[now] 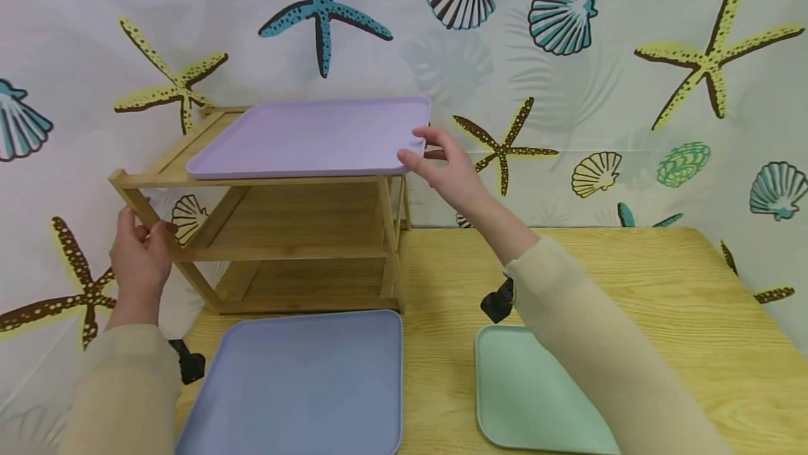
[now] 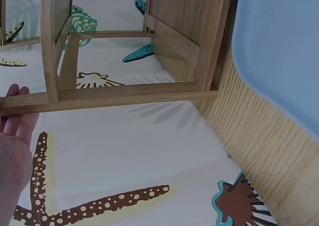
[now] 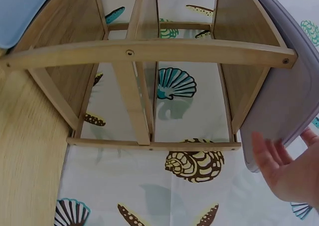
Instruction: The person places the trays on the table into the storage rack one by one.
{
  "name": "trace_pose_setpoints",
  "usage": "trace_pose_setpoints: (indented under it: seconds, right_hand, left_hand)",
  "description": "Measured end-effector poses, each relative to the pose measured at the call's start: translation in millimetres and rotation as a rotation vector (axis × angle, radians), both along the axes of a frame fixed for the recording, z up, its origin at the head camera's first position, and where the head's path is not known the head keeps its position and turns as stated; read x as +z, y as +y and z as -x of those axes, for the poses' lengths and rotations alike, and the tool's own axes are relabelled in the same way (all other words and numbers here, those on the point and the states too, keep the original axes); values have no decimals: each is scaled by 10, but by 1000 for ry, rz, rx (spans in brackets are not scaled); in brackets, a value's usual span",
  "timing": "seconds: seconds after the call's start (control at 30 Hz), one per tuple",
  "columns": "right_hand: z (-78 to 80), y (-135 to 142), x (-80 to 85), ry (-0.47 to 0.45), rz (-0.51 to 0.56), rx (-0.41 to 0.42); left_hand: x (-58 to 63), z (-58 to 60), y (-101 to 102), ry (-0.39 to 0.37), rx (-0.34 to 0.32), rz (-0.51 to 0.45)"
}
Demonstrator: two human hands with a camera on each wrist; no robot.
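A wooden three-tier shelf rack (image 1: 287, 252) stands at the back left of the table. On its top tier lies a lilac tray (image 1: 315, 136), its right end jutting past the rack's side. My right hand (image 1: 451, 171) pinches that right edge, thumb above and fingers at the rim; in the right wrist view the fingers (image 3: 271, 153) reach under the tray (image 3: 284, 101). My left hand (image 1: 142, 252) grips the rack's front left post, and the left wrist view shows its fingers around the wooden bar (image 2: 99, 97). The two lower tiers hold nothing visible.
A blue tray (image 1: 303, 385) lies on the wooden table (image 1: 442, 273) just in front of the rack. To its right is a green tray (image 1: 530, 392), partly hidden by my right sleeve. A cloth (image 1: 391, 55) printed with starfish and shells hangs behind and at the sides.
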State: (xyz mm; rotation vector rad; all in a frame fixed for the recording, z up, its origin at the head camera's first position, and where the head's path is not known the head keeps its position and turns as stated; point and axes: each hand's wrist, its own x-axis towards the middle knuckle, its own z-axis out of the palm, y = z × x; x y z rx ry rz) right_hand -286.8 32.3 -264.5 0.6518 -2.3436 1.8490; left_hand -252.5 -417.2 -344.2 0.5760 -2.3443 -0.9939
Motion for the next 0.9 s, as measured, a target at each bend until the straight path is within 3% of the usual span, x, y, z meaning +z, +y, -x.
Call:
trace_pose_setpoints:
  seconds: [0.1,0.2,0.57,0.9]
  right_hand:
    - [-33,42,7,64,-118,-33]
    - [-72,47,25,94,-167,-56]
    - [-60,-146,-7,143,-117,-92]
    - [-47,-447,8,167,-163,-125]
  left_hand:
    - [13,4,8,-8,-4,-10]
    - [21,13,13,-16,-11,-27]
    - [19,-5,18,-26,4,-23]
    - [18,-1,-4,-15,3,-14]
